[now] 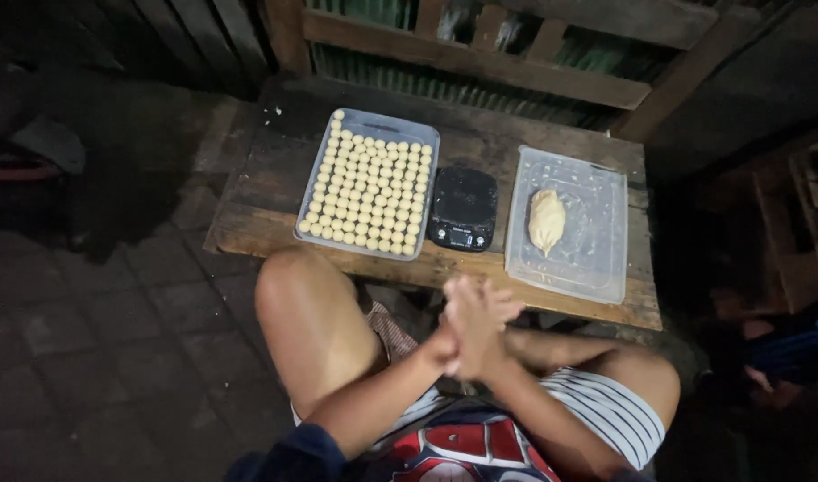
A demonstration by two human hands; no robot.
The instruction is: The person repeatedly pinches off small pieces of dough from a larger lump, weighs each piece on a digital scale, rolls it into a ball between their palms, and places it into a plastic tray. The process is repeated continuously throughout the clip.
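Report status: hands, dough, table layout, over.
Left hand and right hand pressed palm to palm, contents hidden. Dough lump in right tray; dough balls fill left tray. Scale between.

Just before the low wooden table (266,223), the left hand (453,335) and right hand (482,332) press palms together, below the black scale (463,209) between two clear trays.

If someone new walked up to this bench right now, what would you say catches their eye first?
Most likely the clear tray on the left of the wooden bench, packed with neat rows of small pale dough balls. Next, the single lump of dough in the right-hand tray, with a black kitchen scale between the two. In front, the left hand and right hand are pressed palm to palm above the knees.
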